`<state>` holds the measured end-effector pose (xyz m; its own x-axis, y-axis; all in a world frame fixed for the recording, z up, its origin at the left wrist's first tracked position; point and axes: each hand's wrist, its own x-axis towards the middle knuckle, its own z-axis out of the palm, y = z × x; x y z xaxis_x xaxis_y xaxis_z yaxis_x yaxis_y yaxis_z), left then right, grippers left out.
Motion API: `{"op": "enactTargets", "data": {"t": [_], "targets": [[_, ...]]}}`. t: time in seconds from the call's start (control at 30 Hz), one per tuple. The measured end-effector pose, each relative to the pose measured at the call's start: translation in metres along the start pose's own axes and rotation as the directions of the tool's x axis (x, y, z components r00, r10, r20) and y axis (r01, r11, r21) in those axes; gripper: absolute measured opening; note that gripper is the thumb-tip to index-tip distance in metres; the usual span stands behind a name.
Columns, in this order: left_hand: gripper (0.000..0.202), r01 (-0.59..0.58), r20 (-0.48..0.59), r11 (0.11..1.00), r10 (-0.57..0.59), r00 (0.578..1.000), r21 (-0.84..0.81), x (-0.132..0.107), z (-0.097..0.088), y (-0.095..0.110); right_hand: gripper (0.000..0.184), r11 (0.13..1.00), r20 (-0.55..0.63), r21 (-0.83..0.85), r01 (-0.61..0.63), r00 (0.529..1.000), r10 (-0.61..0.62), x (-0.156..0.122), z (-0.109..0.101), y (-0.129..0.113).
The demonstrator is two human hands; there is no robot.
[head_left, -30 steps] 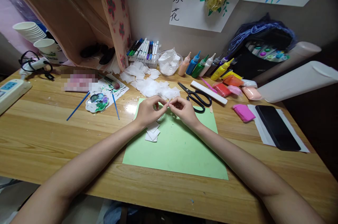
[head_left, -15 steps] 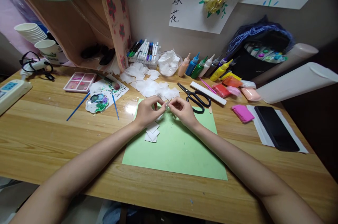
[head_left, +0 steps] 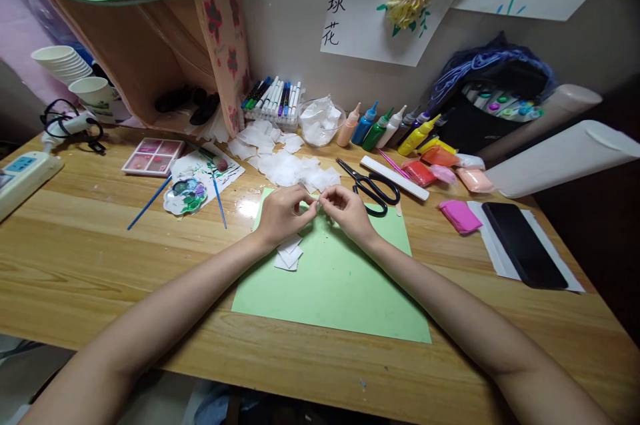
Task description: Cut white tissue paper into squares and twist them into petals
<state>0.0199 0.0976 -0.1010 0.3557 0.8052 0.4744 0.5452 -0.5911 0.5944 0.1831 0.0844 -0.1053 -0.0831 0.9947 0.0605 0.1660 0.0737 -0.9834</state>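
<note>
Small white scrap (head_left: 319, 203) pinched in fingers (head_left: 330, 197) of left hand (head_left: 283, 215) and right hand (head_left: 350, 213); wall sheet (head_left: 367, 31) reads 绣球花.

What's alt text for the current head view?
Left hand and right hand, both pinched, nearly meet above a green sheet on a wooden table; anything held is too small to identify. White paper pieces and black-handled scissors lie close by.

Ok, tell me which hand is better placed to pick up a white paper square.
Probably the left hand: the white paper squares lie on the green sheet close by it, while the right hand is farther off. Both hands are pinched, though.
</note>
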Motion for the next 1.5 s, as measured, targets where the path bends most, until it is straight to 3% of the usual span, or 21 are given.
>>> {"op": "enactTargets", "data": {"t": [0.53,1.1,1.3,1.5], "targets": [[0.017,-0.014,0.0,1.0,0.014,1.0,0.018,0.0,-0.001,0.0,0.018,1.0,0.016,0.016,0.006,1.0,-0.006,0.0,0.0,0.002],[0.006,0.101,-0.051,0.985,-0.109,0.993,-0.142,0.003,-0.004,0.003,0.015,0.995,-0.01,0.098,-0.035,0.999,0.036,0.001,-0.001,0.005],[0.015,0.144,0.078,0.988,-0.139,0.987,-0.059,0.003,-0.007,0.007,0.01,0.988,-0.008,-0.092,0.121,0.992,-0.122,-0.004,0.001,0.0],[0.008,0.115,0.077,0.993,-0.116,0.99,0.008,0.002,-0.004,0.005,0.006,0.913,0.06,-0.286,0.292,0.956,-0.286,-0.009,0.004,-0.009]]}}
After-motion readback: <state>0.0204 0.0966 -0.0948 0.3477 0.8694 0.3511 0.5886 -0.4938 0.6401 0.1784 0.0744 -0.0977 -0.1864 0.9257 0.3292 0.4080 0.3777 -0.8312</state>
